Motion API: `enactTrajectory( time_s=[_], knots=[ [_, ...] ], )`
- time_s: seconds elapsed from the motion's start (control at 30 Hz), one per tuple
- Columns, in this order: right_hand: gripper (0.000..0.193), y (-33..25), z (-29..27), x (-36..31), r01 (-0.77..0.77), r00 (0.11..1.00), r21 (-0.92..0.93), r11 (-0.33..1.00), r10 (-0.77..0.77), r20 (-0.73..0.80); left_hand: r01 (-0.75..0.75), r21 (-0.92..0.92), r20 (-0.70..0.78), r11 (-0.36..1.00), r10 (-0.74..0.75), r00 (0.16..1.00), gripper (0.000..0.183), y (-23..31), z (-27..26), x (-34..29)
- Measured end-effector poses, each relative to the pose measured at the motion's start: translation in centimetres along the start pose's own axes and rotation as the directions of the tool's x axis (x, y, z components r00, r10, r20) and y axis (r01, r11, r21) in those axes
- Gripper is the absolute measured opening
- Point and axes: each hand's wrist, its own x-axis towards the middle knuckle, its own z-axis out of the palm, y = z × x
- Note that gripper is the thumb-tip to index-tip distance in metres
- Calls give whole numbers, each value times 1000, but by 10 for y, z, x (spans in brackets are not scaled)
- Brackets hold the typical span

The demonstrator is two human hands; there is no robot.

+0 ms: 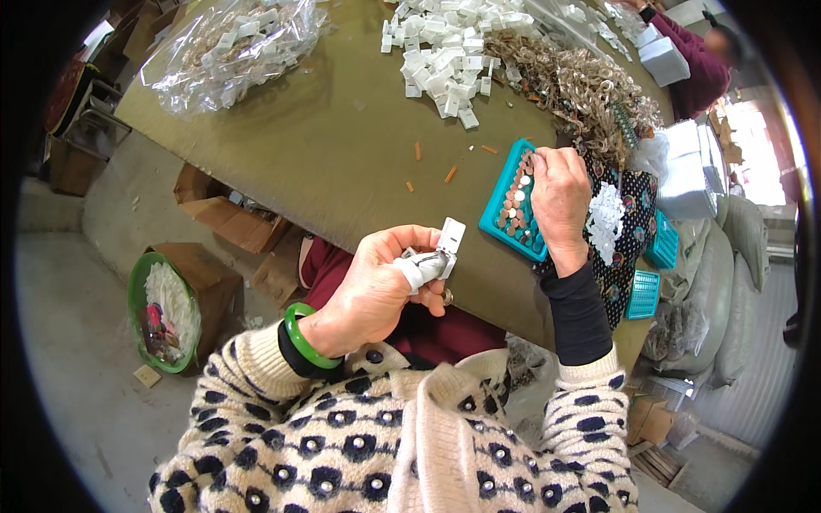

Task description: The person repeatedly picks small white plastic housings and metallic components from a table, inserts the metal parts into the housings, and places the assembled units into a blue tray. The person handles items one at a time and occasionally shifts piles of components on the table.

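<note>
the right hand (560,201) hides part of the teal tray (497,188); the top edge crops the clear bag (231,64).

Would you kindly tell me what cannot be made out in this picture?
Head view: whatever the right hand may pinch over the teal tray, hidden by the hand itself.
Head view: what lies inside the left hand besides the white piece, covered by that hand.
Head view: the far end of the clear bag, cut by the upper edge.
</note>
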Motion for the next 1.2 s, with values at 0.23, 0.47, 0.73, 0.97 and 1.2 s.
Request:
enactTrajectory(
  time_s=[0.23, 0.47, 0.73, 0.97, 1.2],
  knots=[
    [7, 8, -14, -10, -26, 994, 168, 985, 9, 105, -32, 10, -5, 999, 32, 999, 11, 7, 15, 12],
    [13, 13, -15, -5, -41, 985, 224, 974, 2, 171, -28, -15, 39, 1000, 28, 999, 12, 9, 15, 34],
    [7, 9, -14, 7, -276, 952, 449, 850, 177, 251, -58, 12, -31, 998, 58, 998, 16, 13, 16, 42],
    [6, 9, -10, 9, -103, 974, 327, 939, 30, 222, -75, -22, 10, 997, 76, 997, 26, 16, 10, 44],
    [9, 17, -15, 16, -132, 941, 319, 939, 17, 339, -197, -64, 36, 978, 200, 979, 31, 12, 8, 45]
  ],
)
